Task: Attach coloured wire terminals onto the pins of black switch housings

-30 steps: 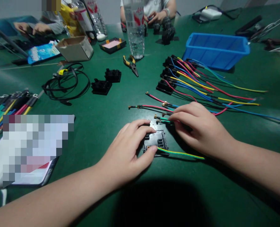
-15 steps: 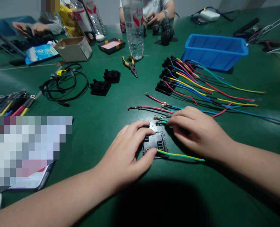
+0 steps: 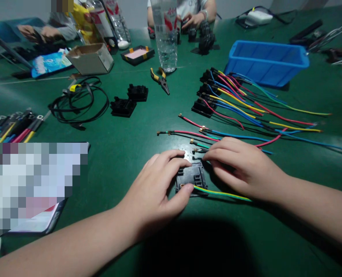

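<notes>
Connector block (image 3: 191,177): flat on the green table (image 3: 124,146), near its front edge, one yellow-green wire (image 3: 221,193) seated.
Left hand (image 3: 159,184): thumb and fingers pinched on the block.
Right hand (image 3: 242,165): fingertips closed on a loose green wire (image 3: 201,145).
Remaining: other loose wires just behind, unseated.
Done: wired blocks (image 3: 205,96) toward the far edge by the blue bin (image 3: 266,61).

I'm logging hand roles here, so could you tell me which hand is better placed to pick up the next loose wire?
Probably the right hand: its fingertips rest at the loose wires, while the left hand grips the black connector block.
</notes>
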Motion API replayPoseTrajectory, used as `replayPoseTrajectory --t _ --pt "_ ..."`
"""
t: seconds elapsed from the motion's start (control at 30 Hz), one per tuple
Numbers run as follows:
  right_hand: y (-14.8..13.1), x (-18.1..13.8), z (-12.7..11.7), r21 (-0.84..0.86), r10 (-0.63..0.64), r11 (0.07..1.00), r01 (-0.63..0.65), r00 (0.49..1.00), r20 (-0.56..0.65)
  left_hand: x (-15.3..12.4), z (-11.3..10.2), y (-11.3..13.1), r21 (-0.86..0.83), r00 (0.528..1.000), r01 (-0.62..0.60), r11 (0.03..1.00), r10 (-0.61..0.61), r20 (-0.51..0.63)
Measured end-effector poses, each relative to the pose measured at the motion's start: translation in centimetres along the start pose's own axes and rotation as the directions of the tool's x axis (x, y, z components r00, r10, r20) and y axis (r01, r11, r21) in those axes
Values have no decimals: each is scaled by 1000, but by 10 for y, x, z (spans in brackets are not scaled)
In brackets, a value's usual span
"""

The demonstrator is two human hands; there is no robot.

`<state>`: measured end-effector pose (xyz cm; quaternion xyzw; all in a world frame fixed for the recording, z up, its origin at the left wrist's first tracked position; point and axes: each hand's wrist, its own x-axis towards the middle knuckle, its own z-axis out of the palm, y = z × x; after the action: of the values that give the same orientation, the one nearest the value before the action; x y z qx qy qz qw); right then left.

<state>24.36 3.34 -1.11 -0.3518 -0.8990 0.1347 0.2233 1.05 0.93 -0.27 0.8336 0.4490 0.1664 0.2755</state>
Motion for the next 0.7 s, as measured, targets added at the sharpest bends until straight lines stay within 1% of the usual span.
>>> replayPoseTrajectory --t 0.4,0.6,0.7 --pt "-2 2 -3 52 -84 995 81 995 53 2 1 -1 -12 1000 -14 1000 14 2" --pt "-2 0 -3 53 -59 997 56 996 59 1 1 0 -22 1000 -18 1000 18 -1" --pt "-1 -2 -2 42 -14 999 14 1000 16 1 1 0 -24 1000 -13 1000 13 0"
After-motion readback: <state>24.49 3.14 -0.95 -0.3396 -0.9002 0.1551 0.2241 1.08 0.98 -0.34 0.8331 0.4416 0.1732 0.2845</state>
